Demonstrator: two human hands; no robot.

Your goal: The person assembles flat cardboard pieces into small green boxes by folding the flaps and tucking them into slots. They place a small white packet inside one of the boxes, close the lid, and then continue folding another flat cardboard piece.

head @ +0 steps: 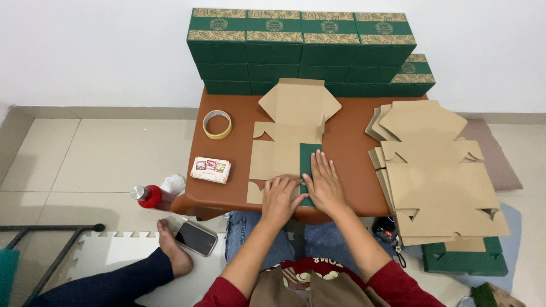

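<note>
1. the flat die-cut cardboard box blank (284, 149) lies brown side up on the low brown table (352, 142), reaching from the middle of the top to the near edge; one side panel is folded over so that its green face (310, 156) shows.
2. both hands are flat on the blank at the near edge: the left hand (280, 198) pressing with open, spread fingers on the brown panel, the right hand (324, 183) laid palm down on the green flap. neither grips anything.
3. to crease well, it looks best to keep the left palm as the anchor and run the right along the fold line, so the score stays straight.
4. pressure should stay on the table top, not on the part overhanging the near edge.
5. the stack of unfolded blanks (438, 176) sits at the right edge, the finished green boxes (301, 45) along the far edge, and the tape roll (217, 124) near the left far corner, all apart from the hands.
</note>
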